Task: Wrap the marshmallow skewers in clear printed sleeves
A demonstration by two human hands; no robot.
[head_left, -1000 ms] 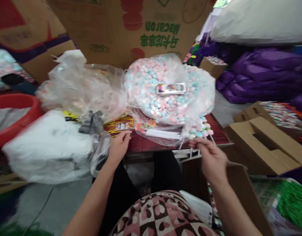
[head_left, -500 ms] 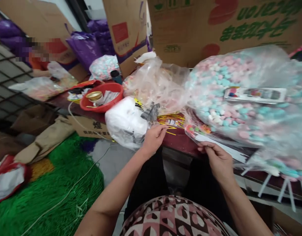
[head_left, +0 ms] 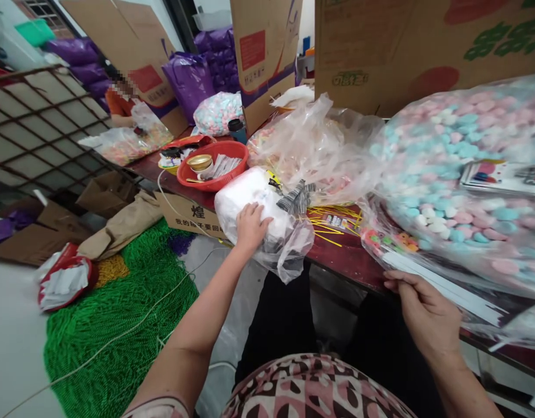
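My left hand (head_left: 250,225) lies with fingers spread on a white bundle in clear plastic (head_left: 258,206) at the front edge of a dark red table (head_left: 341,261). My right hand (head_left: 424,313) is curled at the table's near edge, pinching the edge of a clear packet of white sticks (head_left: 433,284). Above that packet rests a big clear bag of pink, blue and white sweets (head_left: 450,180) with a printed card (head_left: 502,177) on top. Yellow twist ties (head_left: 332,223) lie on the table between my hands.
A red bowl (head_left: 212,165) with a gold lid stands left of the bundle. Crumpled clear bags (head_left: 315,145) and large cardboard boxes (head_left: 380,52) rise behind. Green netting (head_left: 119,325) covers the floor at left. Another person (head_left: 119,101) sits at the far end of the table.
The view has swung left. My left hand moved from the yellow ties onto the white bundle. My right hand stayed at the table edge by the packet of sticks.
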